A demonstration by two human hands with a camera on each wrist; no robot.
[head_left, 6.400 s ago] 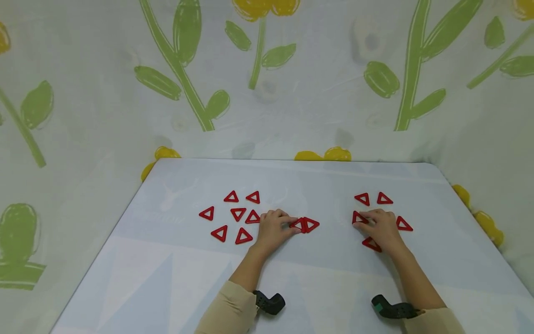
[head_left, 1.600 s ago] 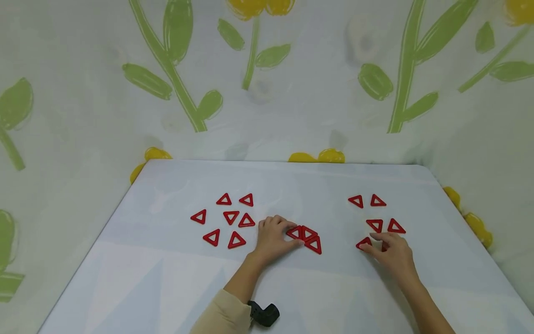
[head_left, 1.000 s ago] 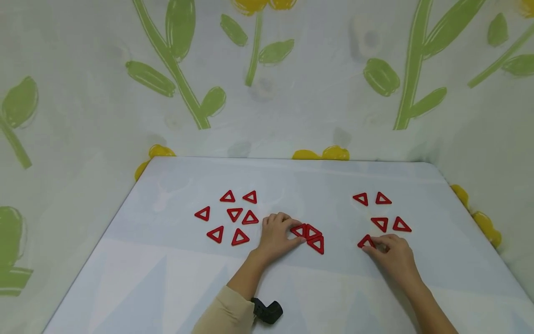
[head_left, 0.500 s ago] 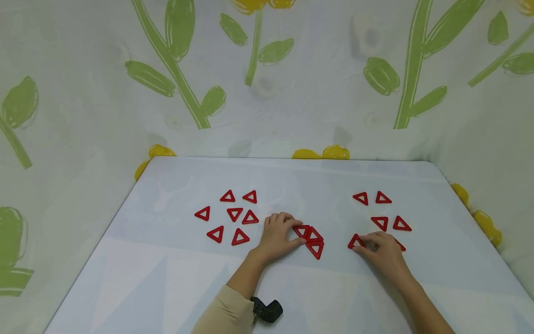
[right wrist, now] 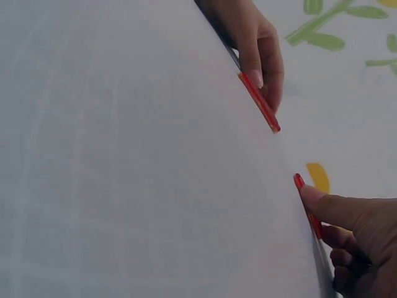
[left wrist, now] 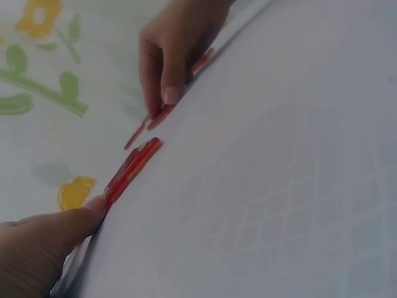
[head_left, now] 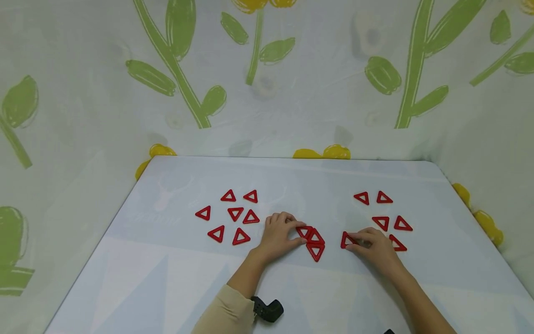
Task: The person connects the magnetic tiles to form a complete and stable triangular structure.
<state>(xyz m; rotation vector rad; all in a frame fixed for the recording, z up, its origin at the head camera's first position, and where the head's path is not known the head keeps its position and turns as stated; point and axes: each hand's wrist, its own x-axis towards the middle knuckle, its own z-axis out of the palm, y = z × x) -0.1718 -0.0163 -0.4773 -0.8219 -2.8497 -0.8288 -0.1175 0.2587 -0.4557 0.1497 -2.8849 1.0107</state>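
Three red triangle tiles, each an open frame, lie joined edge to edge mid-table. My left hand pinches the leftmost one between thumb and fingers, hiding part of its left side. A small gap to the right, my right hand pinches another red triangle tile by its right side, which the fingers partly cover. In the left wrist view the joined tiles show nearly edge-on beyond my left thumb. In the right wrist view the single tile points toward the joined group.
Several loose red triangle tiles lie spread on the left of the white table. More triangle tiles lie at the right, one just behind my right hand. A flower-patterned cloth hangs behind the table.
Over the several seconds, the joined pair has gained a third tile below it. The joined group has turned slightly clockwise. My right hand has carried a tile from the right-hand tiles leftward toward the group.
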